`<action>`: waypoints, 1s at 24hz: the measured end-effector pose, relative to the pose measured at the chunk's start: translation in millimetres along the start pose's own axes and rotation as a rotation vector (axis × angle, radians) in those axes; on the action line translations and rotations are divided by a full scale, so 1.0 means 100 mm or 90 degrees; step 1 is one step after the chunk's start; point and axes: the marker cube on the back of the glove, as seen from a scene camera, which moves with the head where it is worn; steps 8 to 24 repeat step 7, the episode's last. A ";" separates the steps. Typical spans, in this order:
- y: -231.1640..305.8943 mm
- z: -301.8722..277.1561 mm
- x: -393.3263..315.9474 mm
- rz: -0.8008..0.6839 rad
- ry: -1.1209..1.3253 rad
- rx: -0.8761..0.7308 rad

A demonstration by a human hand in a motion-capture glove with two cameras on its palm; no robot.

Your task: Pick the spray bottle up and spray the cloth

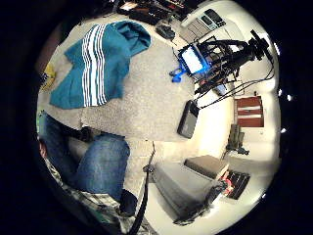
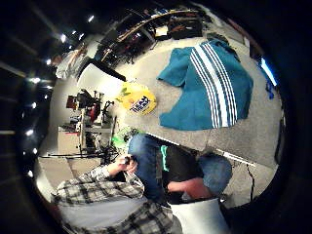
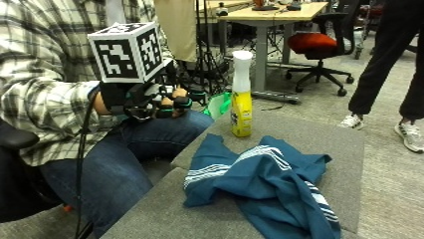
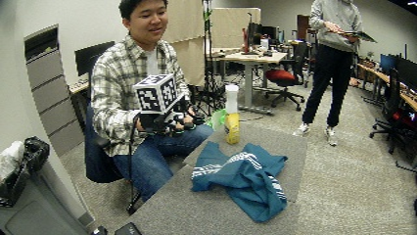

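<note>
One bottle, one cloth, one gloved hand held off the table.

In the outside view the gloved right hand (image 3: 142, 99) sits upper left above the person's lap, fingers curled, holding nothing, well apart from both items. The single spray bottle (image 3: 240, 94) stands upright in the upper middle near the table's (image 3: 331, 144) far edge. The one teal striped cloth (image 3: 265, 181) lies crumpled lower center, with bare tabletop around it and between it and the bottle.
</note>
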 end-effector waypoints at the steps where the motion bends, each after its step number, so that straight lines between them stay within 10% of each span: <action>1: 0.02 -0.01 0.01 0.002 0.000 -0.002; 24: 0.13 -0.04 0.06 0.016 0.006 -0.019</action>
